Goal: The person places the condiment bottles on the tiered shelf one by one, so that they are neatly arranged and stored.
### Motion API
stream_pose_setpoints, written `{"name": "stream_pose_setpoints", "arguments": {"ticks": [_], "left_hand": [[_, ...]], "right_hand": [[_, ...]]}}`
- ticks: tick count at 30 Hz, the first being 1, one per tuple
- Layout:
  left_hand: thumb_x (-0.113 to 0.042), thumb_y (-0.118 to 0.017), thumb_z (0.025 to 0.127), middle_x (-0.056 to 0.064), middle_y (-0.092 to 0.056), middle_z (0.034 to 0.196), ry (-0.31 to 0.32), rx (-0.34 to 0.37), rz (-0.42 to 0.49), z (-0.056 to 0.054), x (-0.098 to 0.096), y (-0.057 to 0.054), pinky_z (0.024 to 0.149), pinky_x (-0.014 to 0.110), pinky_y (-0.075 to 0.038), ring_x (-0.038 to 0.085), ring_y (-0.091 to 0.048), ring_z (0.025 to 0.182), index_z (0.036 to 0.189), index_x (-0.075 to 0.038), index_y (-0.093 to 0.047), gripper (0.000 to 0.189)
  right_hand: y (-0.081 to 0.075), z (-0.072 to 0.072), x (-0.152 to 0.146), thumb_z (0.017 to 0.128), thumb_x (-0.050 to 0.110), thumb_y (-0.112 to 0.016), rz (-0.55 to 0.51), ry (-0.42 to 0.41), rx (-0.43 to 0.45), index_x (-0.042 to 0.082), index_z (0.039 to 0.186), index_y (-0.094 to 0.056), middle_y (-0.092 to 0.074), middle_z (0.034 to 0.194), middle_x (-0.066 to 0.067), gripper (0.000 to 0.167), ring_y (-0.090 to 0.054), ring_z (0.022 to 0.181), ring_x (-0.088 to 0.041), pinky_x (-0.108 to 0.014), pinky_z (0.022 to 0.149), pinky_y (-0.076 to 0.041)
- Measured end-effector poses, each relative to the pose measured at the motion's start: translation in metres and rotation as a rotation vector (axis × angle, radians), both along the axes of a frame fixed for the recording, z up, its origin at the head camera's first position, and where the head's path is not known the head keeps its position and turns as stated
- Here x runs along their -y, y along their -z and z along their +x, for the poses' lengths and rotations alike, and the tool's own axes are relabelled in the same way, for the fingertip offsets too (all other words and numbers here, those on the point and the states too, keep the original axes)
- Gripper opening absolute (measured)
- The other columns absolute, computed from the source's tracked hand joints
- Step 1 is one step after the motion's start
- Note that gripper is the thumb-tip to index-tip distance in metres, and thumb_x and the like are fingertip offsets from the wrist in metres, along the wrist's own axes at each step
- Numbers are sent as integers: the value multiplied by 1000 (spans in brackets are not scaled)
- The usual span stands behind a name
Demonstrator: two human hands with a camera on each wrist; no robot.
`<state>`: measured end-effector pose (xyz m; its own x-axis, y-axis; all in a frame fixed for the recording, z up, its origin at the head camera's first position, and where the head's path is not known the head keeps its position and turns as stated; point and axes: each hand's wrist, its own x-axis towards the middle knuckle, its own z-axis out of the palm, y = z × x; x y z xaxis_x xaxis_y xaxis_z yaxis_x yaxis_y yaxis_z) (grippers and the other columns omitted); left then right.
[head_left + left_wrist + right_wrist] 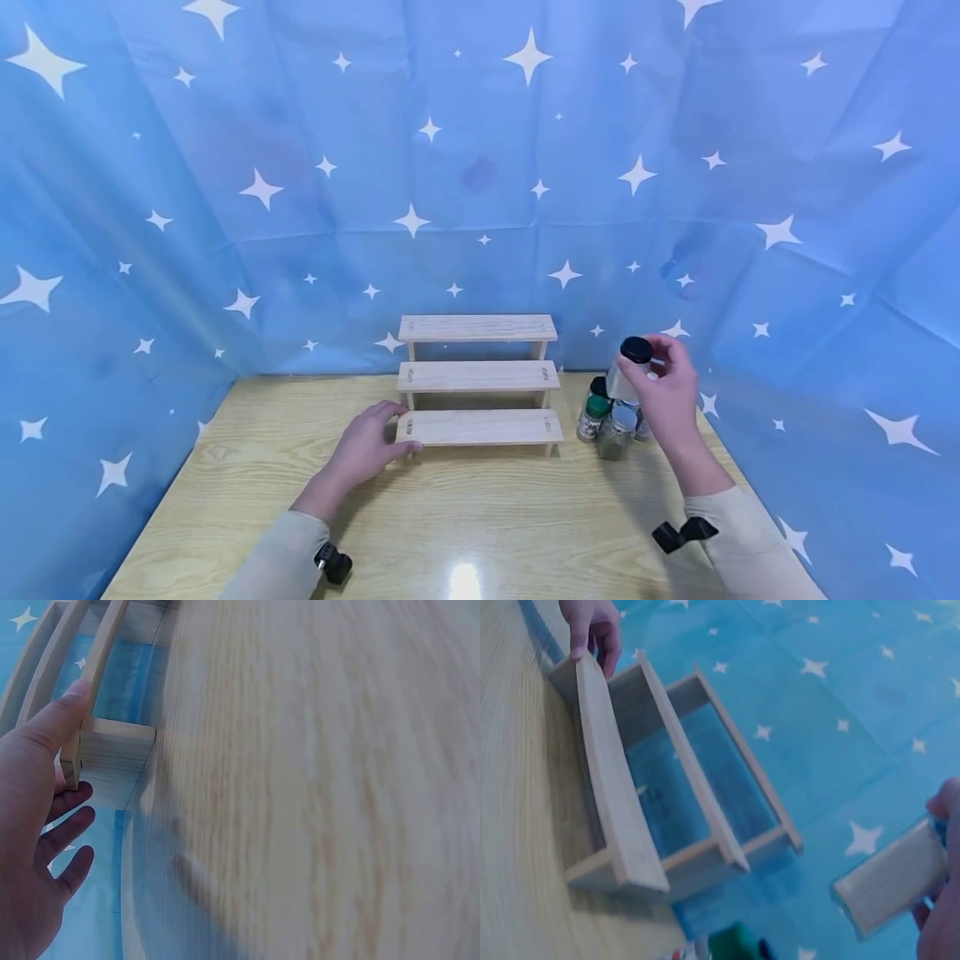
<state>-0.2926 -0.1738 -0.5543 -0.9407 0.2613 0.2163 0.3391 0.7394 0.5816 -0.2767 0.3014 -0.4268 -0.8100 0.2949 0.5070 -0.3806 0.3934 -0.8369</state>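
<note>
The right hand [673, 390] has its grip around a black-lidded jar [892, 877], raised above what looks like 4 other jars [614, 435], partly hidden, on the bench [487, 508]. Left of them stands a 3-tier wooden rack [480, 377]; the left hand [366, 446] pinches its lowest tier's left end.

- A curtained tabletop set, apparently a recording booth — creased blue cloth [480, 125] printed with white stars hangs behind and along both sides.
- A wood-grain table [225, 500] stretches between the drapes, a bright glare [465, 581] on its top.
- Small black devices [670, 537], like wearable cameras, sit at both pale sleeves [750, 550].
- Lidded jars [613, 435] and a three-tier wooden rack [478, 377] lend a pantry touch — household goods.
</note>
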Motion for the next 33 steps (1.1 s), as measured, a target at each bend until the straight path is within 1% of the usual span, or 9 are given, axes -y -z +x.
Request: {"name": "stream_pose_setpoints", "arguments": {"ticks": [3,7,12,15,18,23,25,29,33], "left_hand": [[-53,-91,90,8,-67,149,-3,2,10,1,-1,-1,118,58,-50,37,-61,141,149,-10,-66,77],[-52,-92,90,8,-67,149,-3,12,10,2,-2,-2,120,57,-49,36,-60,141,150,-10,-66,77],[-52,-92,90,8,-67,149,-18,18,7,3,-1,-1,119,57,-50,36,-61,141,150,-11,-66,77],[-52,-92,90,8,-66,149,-21,17,8,2,-1,-1,118,57,-51,36,-61,140,150,-11,-65,77],[-55,-91,90,7,-66,150,-18,20,5,2,-2,-1,118,57,-51,36,-61,140,151,-11,-65,79],[-55,-91,89,7,-66,149,-19,13,3,1,-2,0,118,56,-51,35,-61,140,150,-12,-66,79],[-55,-92,89,7,-67,148,-20,7,0,0,-3,1,118,56,-51,35,-61,140,149,-12,-67,78],[-52,-93,88,5,-67,147,-28,2,-8,0,-4,1,119,54,-51,33,-61,140,149,-14,-67,76],[-51,-93,88,5,-67,147,-33,4,-1,2,-4,-1,119,54,-50,33,-61,140,148,-13,-68,75]], "right_hand": [[-10,-9,16,100,13,-85,1,-59,23,2,139,-62,-64,128,-5,46,-63,114,-15,-20,96,-53],[-17,-23,36,101,16,-85,15,-129,42,2,140,-61,-64,131,-9,48,-63,117,-18,-21,100,-54],[-19,-45,61,100,16,-86,56,-202,31,3,141,-62,-65,135,-13,49,-62,122,-21,-31,106,-53],[-22,-55,78,100,19,-87,56,-245,25,5,139,-63,-66,134,-12,48,-62,122,-23,-36,106,-53],[-27,-63,95,99,21,-88,31,-293,29,6,136,-64,-67,130,-13,46,-63,119,-26,-36,103,-54],[-36,-78,121,98,26,-89,-28,-373,65,7,134,-65,-68,124,-15,47,-66,113,-29,-30,92,-58],[-40,-84,131,98,27,-90,-44,-389,81,9,134,-65,-67,124,-14,48,-67,114,-29,-29,91,-60],[-46,-98,150,96,27,-92,-62,-398,119,11,131,-67,-68,124,-11,46,-66,117,-29,-34,90,-60],[-48,-112,170,95,25,-92,-40,-397,137,12,128,-68,-70,121,-10,43,-65,116,-27,-39,89,-60]]}}
